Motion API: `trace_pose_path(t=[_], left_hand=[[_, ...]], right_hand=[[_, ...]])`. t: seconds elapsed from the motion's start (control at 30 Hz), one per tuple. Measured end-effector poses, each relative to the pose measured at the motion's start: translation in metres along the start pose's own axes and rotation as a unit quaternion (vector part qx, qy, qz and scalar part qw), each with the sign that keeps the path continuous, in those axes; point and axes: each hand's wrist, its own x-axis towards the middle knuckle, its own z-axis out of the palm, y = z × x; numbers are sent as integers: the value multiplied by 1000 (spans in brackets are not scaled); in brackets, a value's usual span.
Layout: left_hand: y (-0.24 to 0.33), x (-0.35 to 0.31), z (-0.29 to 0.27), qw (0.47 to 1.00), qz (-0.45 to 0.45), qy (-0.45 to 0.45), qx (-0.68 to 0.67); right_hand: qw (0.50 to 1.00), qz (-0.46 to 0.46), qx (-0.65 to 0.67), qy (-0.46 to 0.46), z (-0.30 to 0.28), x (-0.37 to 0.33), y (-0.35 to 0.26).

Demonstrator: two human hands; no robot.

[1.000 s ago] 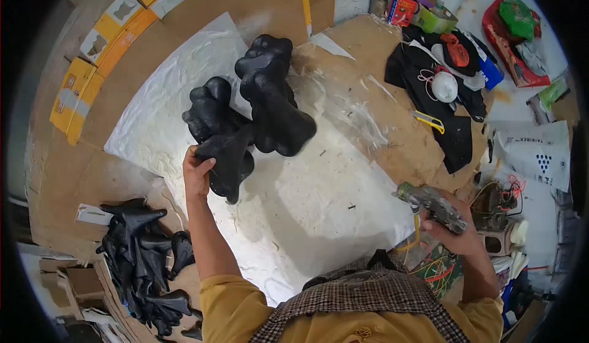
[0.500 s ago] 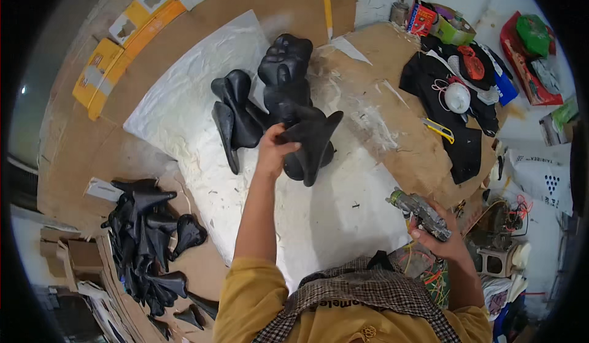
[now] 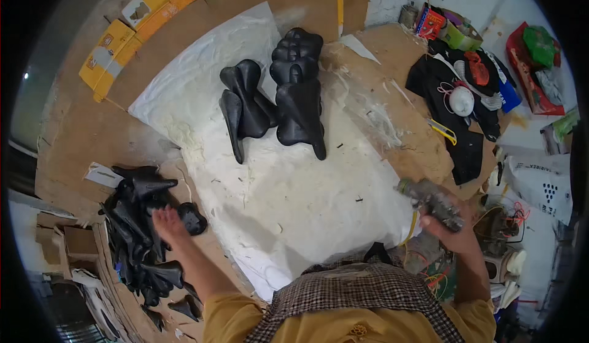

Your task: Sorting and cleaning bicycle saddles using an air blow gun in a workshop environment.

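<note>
Over the pile of black bicycle saddles (image 3: 144,186) at the left, my left hand (image 3: 170,226) reaches with its fingers stretched out and holds nothing. My right hand (image 3: 454,236) is closed around a worn, grey-mottled hand tool (image 3: 438,207) with a greenish end, held near the right edge of the white padded sheet (image 3: 294,202). Its exact kind cannot be made out. Ahead of me, more black saddles lie in two groups on the sheet: a smaller left group (image 3: 250,101) and a longer right stack (image 3: 299,113), overlapping one another.
A yellow utility knife (image 3: 442,131) lies on brown cardboard beside black cloth (image 3: 466,153). A white dust mask (image 3: 461,101) rests on the clothes. Tangled wires (image 3: 435,282) sit below my right hand. Yellow boxes (image 3: 109,58) line the far left edge.
My left hand has let go of a saddle at the right stack and swung back left to the pile. The tool stays in my right hand. The whole view has shifted slightly.
</note>
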Motion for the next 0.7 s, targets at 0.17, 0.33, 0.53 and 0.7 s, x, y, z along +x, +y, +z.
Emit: trace_pose_path(t=[0.17,0.33,0.53,0.7], left_hand=[[-152,-28,151,964,-148,-180,130],[-241,-108,281,907,-107,-282,294],[-235,-132,298,879,-228,-399,126],[-115,-96,276,847,-172,-493,-97]], right_hand=[[990,-52,110,73,-8,9,-21],[998,10,60,-18,-3,-5,-4],[980,124,129,-93,14,7,15],[993,-20,119,4,3,30,1]])
